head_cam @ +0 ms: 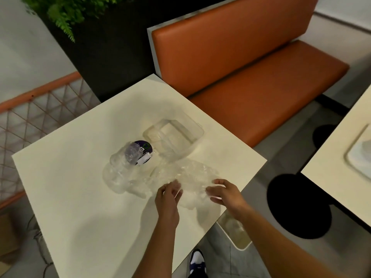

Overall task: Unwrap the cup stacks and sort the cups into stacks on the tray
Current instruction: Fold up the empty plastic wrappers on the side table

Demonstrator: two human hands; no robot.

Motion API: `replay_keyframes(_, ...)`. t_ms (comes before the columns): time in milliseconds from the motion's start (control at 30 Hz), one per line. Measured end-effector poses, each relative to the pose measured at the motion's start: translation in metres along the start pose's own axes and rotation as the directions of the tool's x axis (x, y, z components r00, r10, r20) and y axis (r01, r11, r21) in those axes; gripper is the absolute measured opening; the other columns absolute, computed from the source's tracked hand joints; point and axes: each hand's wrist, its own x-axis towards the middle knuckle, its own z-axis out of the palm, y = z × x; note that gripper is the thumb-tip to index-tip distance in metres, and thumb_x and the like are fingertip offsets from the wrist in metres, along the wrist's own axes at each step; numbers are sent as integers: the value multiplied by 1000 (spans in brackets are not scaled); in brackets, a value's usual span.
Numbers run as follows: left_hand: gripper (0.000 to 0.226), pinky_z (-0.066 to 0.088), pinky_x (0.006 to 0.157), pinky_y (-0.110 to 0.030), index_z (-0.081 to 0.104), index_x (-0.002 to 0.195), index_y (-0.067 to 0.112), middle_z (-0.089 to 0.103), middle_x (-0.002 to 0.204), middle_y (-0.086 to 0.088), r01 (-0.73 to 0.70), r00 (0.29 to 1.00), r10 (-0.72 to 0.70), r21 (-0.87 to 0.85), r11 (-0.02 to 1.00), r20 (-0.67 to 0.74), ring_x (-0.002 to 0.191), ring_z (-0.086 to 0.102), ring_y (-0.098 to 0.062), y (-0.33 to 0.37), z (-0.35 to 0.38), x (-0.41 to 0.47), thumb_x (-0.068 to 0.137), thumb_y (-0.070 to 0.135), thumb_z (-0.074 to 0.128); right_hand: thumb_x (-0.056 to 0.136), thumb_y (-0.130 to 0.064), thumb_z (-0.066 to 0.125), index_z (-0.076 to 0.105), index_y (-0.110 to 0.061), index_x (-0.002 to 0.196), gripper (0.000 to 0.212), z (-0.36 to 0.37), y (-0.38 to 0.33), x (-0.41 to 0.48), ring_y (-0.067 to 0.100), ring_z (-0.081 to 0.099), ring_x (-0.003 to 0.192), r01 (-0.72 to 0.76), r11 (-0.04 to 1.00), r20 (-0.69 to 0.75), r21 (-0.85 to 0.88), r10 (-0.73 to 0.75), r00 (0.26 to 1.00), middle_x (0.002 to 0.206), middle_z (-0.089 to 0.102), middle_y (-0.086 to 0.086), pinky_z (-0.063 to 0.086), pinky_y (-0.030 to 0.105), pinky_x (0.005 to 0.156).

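Two stacks of clear cups in crinkled clear wrap lie on the cream table (84, 197). The nearer wrapped stack (188, 175) runs across the table's right side. My left hand (168, 194) pinches the wrap at its near end with curled, blurred fingers. My right hand (222, 192) grips the same end from the right, fingers curled over the plastic. The other wrapped stack (128, 159), with a purple label, lies to the left, apart from both hands. A clear plastic tray (197, 130) sits just behind the stacks and holds no cups.
An orange bench (251, 63) runs along the table's far right side, and a black planter (104, 57) stands behind it. A white bin (234, 233) sits below the table's near right edge. A black stool (299, 205) and a second table (341, 177) stand to the right.
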Motion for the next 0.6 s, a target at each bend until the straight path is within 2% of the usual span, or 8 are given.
replay_keyframes(100, 8, 57, 91, -39, 58, 105, 6, 77, 108, -13, -39, 998, 40, -32, 999, 55, 104, 74, -27, 10, 15, -25, 99, 8, 62, 92, 7, 67, 61, -10, 126, 38, -12, -2, -23, 21, 78, 90, 13, 1000, -3, 28, -13, 1000, 99, 80, 10, 60, 33, 81)
replay_keyframes(167, 2, 55, 96, -43, 54, 104, 11, 77, 111, -12, -69, 988, 77, -66, 995, 131, 106, 73, -30, 22, 27, -44, 104, 9, 54, 96, 3, 64, 62, -11, 129, 36, -24, -4, -36, 23, 78, 94, 8, 997, 7, 77, -9, 1000, 104, 80, 9, 59, 35, 83)
replay_keyframes(233, 5, 55, 94, -45, 55, 103, 12, 76, 113, -13, -99, 967, 114, -75, 992, 228, 105, 74, -33, 35, 36, -63, 105, 10, 51, 99, -19, 68, 65, -12, 129, 31, -38, -12, -50, 27, 75, 101, -10, 988, 12, 153, 8, 1000, 109, 79, 8, 58, 39, 87)
replay_keyframes(333, 5, 55, 89, -44, 55, 102, 13, 76, 114, -15, -152, 927, 142, 2, 988, 348, 105, 73, -35, 49, 44, -88, 105, 12, 52, 92, -58, 65, 66, -14, 125, 55, -55, -38, -67, 26, 71, 101, -8, 990, 10, 141, 6, 1000, 114, 74, 8, 58, 42, 89)
replay_keyframes(433, 10, 57, 83, -42, 57, 99, 14, 75, 115, -16, -201, 886, 151, 70, 977, 438, 102, 74, -34, 57, 50, -113, 106, 13, 50, 82, -77, 57, 65, -15, 125, 76, -66, -70, -83, 25, 68, 103, 26, 998, 58, 58, -30, 998, 121, 73, 9, 55, 38, 85)
replay_keyframes(500, 14, 56, 76, -39, 58, 97, 13, 76, 113, -16, -243, 851, 154, 116, 963, 501, 95, 74, -32, 61, 56, -131, 107, 14, 48, 81, -80, 56, 65, -14, 125, 80, -73, -86, -95, 26, 70, 103, 29, 999, 125, -17, -27, 992, 120, 75, 9, 57, 39, 87)
replay_keyframes(600, 16, 55, 67, -33, 59, 95, 12, 76, 109, -18, -335, 797, 181, 171, 927, 577, 82, 74, -27, 62, 68, -158, 106, 13, 48, 95, -64, 55, 66, -10, 128, 64, -84, -100, -119, 28, 72, 108, 75, 991, 242, -109, -46, 969, 119, 76, 12, 59, 41, 90)
